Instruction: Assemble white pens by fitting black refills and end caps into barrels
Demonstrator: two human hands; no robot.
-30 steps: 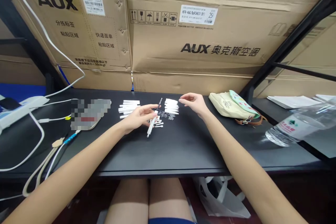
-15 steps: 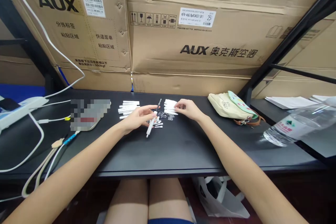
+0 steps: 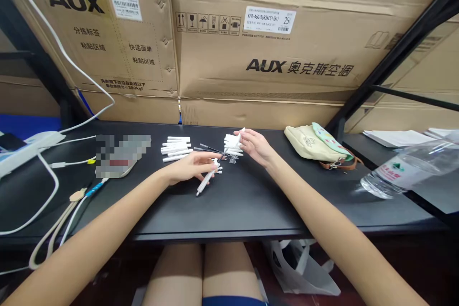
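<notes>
My left hand (image 3: pixel 189 167) is closed around a white pen barrel (image 3: pixel 204 184), tilted with its lower end toward me. A thin dark refill (image 3: pixel 223 156) sticks out of the barrel's upper end. My right hand (image 3: pixel 256 147) pinches a white tapered pen section (image 3: pixel 239 138) at the refill's upper end; whether the refill sits inside it I cannot tell. Beneath the right hand lies a row of similar white sections (image 3: pixel 229 144). Small springs (image 3: pixel 233 158) lie just in front of them. White barrels (image 3: pixel 175 149) are stacked beyond the left hand, and dark refills (image 3: pixel 206 147) lie between.
A grey pouch (image 3: pixel 124 155), cables and a white power strip (image 3: pixel 32 150) occupy the left side. On the right are a cream bag (image 3: pixel 308 142) and a water bottle (image 3: pixel 398 172). Large cardboard boxes (image 3: pixel 229 71) stand behind the black table (image 3: pixel 229 215).
My right hand has lifted a white tapered section off the row and brought it to the refill's upper end. My left hand has tilted the barrel further over to the right.
</notes>
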